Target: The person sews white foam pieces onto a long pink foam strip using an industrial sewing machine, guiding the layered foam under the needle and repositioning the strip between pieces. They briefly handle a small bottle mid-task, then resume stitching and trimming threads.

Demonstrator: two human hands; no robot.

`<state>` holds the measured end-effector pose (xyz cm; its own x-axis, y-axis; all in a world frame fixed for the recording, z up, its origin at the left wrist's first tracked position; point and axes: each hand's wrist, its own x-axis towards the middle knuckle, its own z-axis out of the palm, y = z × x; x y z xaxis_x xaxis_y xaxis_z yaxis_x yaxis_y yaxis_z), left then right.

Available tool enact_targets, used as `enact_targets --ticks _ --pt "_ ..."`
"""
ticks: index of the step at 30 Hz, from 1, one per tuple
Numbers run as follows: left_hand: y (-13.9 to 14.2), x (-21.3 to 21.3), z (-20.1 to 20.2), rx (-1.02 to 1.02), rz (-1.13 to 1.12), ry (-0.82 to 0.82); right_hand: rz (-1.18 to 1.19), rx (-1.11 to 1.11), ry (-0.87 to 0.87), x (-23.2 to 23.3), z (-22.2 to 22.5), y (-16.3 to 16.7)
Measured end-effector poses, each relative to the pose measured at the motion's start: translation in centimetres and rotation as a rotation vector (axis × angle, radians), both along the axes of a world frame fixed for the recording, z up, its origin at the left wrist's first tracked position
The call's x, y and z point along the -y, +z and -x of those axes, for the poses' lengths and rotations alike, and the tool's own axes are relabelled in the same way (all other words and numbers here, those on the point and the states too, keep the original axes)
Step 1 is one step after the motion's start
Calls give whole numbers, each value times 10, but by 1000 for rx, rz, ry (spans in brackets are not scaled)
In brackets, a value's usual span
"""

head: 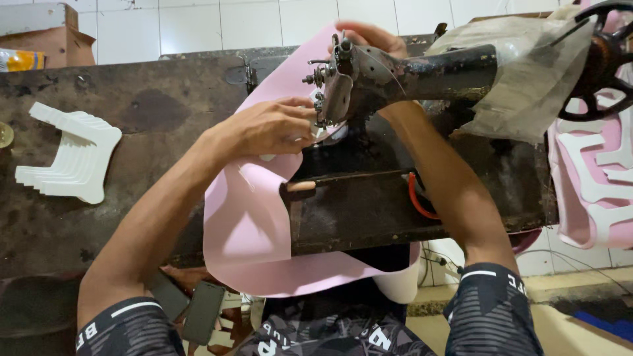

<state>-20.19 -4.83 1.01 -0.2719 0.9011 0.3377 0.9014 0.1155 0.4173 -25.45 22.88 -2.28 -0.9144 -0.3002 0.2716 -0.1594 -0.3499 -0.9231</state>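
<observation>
A black, worn sewing machine (428, 72) stands on a dark wooden table (132, 99). A large pink sheet (244, 231) lies under its needle head and hangs over the table's front edge. My left hand (273, 125) presses flat on the pink sheet and a white cut piece (328, 134) right at the needle, fingers spread. My right hand (369, 36) reaches behind the machine head and rests on top of it; only its knuckles show. Neither hand grips anything I can make out.
A stack of white cut pieces (72, 155) lies at the table's left. Pink and white pieces (597, 178) hang at the right, below the hand wheel (603, 59). A plastic sheet (527, 72) covers the machine body. A phone (203, 311) rests near my lap.
</observation>
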Motion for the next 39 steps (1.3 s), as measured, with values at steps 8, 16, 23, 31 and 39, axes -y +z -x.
enact_targets --ticks 8,16,23,31,39 --pt "3 -1 2 66 12 85 -415 -167 35 -13 -37 -1" --pt "-6 1 0 35 80 206 -1415 -541 -267 -55 -32 -70" --pt "-12 61 -14 -21 26 794 -1191 -141 -190 -55 -40 -72" --pt "-20 59 -58 8 187 765 -1336 -615 -262 -53 -32 -78" --pt "-41 10 -89 -125 33 599 -1126 -814 -337 -43 -40 -59"
